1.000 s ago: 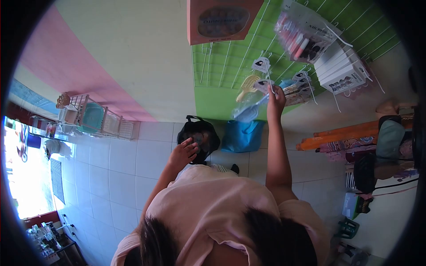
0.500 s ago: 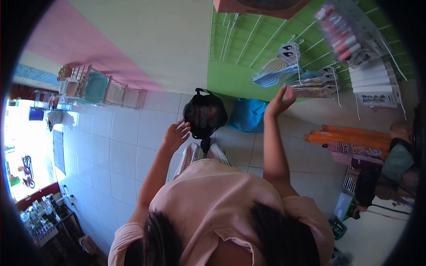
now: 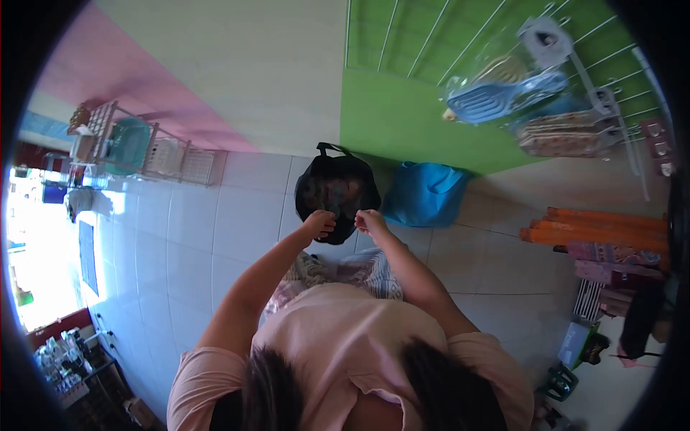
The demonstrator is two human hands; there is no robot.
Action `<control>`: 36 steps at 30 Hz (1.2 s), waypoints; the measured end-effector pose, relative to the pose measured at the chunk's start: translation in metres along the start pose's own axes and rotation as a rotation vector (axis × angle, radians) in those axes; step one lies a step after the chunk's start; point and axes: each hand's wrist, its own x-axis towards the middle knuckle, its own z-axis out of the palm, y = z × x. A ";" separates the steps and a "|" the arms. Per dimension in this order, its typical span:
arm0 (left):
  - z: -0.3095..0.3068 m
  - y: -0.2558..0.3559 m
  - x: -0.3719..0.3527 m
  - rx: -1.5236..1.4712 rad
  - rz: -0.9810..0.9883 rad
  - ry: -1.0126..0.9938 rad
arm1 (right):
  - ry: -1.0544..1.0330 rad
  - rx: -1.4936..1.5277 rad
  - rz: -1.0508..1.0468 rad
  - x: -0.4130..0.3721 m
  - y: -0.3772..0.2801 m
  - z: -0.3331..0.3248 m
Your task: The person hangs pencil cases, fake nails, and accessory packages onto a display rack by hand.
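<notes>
A black bag [image 3: 305,188] with a top loop stands on the tiled floor against the wall, its opening showing dark, mixed contents. My left hand [image 3: 319,224] is at its near left rim, fingers curled inward. Opposite it, my right hand [image 3: 369,221] is at the near right rim, with thumb and fingertips pinched together. What the fingers of either hand hold I cannot tell. Beside the black bag, to its right, sits a blue bag [image 3: 428,194] with a handle. My bent knees in patterned trousers [image 3: 384,276] are just below the hands.
On the green wall a white wire grid [image 3: 392,36] carries packaged blue spatula-like items [image 3: 485,100] and other packets. Orange folded cloth [image 3: 596,226] hangs at the right. To the left stand a rack with a teal basket [image 3: 128,146], and a bright doorway [image 3: 43,244].
My right hand has come down from the hanging packets to the black bag. My left hand has moved right to its rim. The view has dropped closer to the floor, and my knees are bent.
</notes>
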 end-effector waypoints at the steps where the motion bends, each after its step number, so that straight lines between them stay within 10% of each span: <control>1: -0.006 -0.007 0.036 0.065 -0.005 0.000 | -0.031 0.007 -0.010 0.036 0.013 0.000; 9: -0.046 -0.109 0.304 1.056 0.317 0.624 | -0.011 0.061 0.035 0.243 0.123 0.013; 15: -0.073 -0.137 0.391 0.831 0.099 0.496 | 0.293 -0.209 -0.185 0.356 0.209 0.020; 24: -0.087 -0.173 0.427 0.634 0.074 0.619 | 0.204 -0.271 -0.408 0.355 0.219 0.012; 36: -0.095 -0.193 0.423 0.421 0.112 0.681 | 0.135 -0.377 -0.208 0.322 0.182 0.030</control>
